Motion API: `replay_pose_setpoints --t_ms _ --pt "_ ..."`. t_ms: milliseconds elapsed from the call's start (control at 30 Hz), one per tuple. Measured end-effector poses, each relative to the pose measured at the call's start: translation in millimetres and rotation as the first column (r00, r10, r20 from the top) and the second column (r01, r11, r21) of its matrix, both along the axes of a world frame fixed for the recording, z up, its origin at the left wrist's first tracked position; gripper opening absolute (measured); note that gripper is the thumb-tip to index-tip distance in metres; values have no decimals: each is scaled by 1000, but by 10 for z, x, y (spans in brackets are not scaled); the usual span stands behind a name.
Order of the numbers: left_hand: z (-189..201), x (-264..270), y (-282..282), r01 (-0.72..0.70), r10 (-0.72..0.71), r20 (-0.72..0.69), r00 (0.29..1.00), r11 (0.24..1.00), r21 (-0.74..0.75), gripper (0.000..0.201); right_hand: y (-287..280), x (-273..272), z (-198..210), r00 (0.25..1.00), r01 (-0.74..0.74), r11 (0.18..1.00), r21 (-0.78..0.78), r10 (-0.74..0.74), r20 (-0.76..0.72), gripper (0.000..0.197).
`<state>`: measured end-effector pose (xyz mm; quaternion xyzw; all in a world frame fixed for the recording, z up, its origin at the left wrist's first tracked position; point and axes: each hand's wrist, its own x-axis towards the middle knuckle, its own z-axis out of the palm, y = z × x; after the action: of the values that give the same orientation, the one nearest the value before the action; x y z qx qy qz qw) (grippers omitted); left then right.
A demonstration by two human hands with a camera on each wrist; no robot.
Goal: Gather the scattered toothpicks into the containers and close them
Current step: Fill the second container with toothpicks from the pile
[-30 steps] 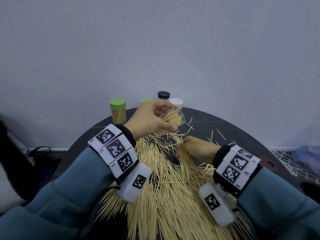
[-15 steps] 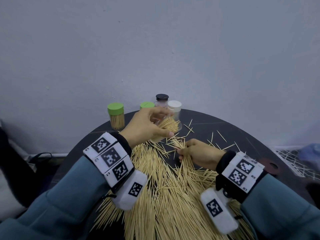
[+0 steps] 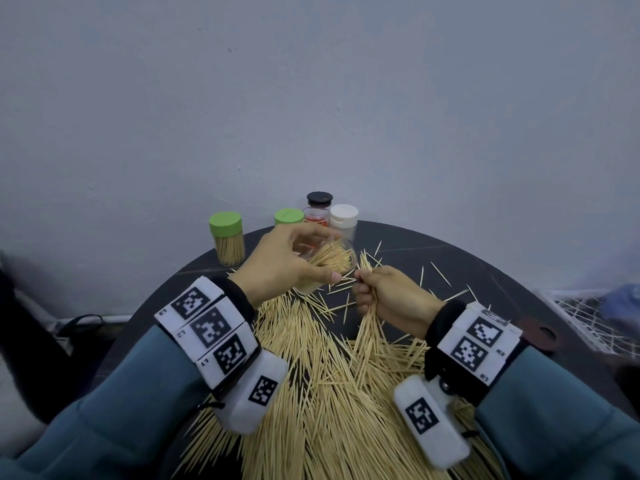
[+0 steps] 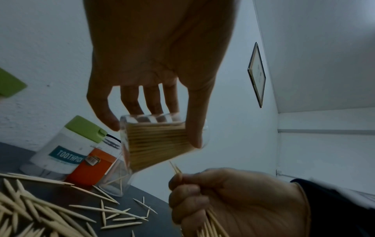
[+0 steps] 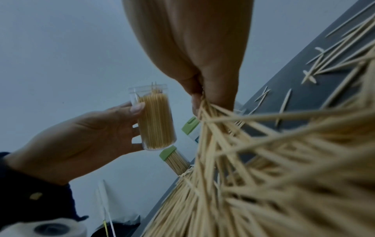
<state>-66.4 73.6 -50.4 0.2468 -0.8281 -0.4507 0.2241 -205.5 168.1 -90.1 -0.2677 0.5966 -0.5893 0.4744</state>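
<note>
My left hand [image 3: 294, 261] grips a clear, lidless container [image 3: 332, 259] nearly full of toothpicks, tilted above the table; it shows too in the left wrist view [image 4: 158, 141] and the right wrist view [image 5: 155, 118]. My right hand [image 3: 384, 296] holds a bundle of toothpicks [image 3: 367, 327] in its fist, tips pointing at the container's mouth, a short gap apart. A big heap of loose toothpicks [image 3: 329, 393] covers the near half of the dark round table [image 3: 485, 271].
At the table's back stand a green-lidded container full of toothpicks [image 3: 227, 242], a second green-lidded one [image 3: 288, 216], a black-lidded jar with a red label [image 3: 318, 209] and a white-lidded one [image 3: 343, 218]. Stray toothpicks [image 3: 440, 273] lie right of my hands.
My right hand has lifted a bundle of toothpicks off the heap and carried it up to the container's mouth. My left hand has kept hold of the container, raising it slightly.
</note>
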Motion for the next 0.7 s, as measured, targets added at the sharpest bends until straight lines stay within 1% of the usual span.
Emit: replay_pose_setpoints --t_ms 100,200,333,433,567,700 --pt "4 3 4 5 -5 -6 1000 1000 -8 60 -1 -28 120 999 52 992 -113 -52 4 30" --pt "6 3 14 4 -4 -5 1000 1000 -8 60 0 -86 269 991 131 965 -228 -128 25 31" --pt "-9 -2 17 2 -1 14 1000 999 -32 59 18 -142 488 966 253 893 -371 -216 139 29" --pt "-30 -11 27 8 -7 29 1000 999 -48 55 40 -155 627 946 312 832 -458 -227 233 28" --pt "-41 -19 66 41 -39 56 998 998 -38 53 55 -137 705 937 334 785 -521 -218 272 27" --pt "-38 -36 132 125 -123 77 989 992 -23 54 54 -20 626 936 339 774 -534 -224 270 27"
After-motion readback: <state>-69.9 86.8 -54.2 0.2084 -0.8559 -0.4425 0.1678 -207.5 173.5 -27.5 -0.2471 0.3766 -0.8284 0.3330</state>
